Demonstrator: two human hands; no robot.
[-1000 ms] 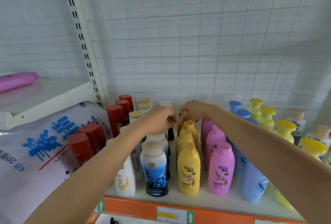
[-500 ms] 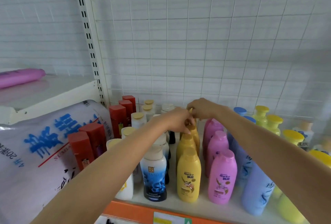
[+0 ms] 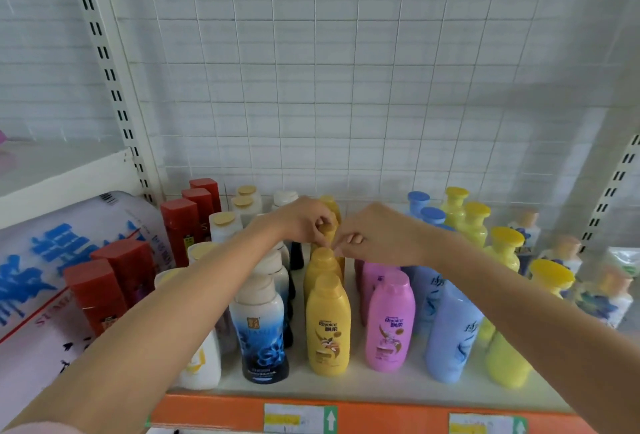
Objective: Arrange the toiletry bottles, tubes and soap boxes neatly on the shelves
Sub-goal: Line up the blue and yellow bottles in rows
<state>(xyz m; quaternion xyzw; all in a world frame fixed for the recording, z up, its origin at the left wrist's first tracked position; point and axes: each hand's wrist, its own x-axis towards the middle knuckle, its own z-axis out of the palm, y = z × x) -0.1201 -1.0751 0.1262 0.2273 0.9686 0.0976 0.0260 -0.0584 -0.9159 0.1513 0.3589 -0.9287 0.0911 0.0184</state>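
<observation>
Two hands work the yellow row: left hand (image 3: 304, 222) grips a rear yellow bottle (image 3: 327, 229) mid-shelf, right hand (image 3: 372, 234) pinches beside it, apparently straightening it; next, align it upright.

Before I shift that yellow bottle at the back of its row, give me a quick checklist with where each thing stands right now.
1. Left hand grips the back yellow bottle: ok.
2. Right hand holds it too: cannot tell, fingers curled beside it.
3. Front yellow bottle upright, label forward: ok.
4. Pink bottle row apart from the yellow row: ok.
5. Free space behind the back bottle: cannot tell, hands hide it.
</observation>
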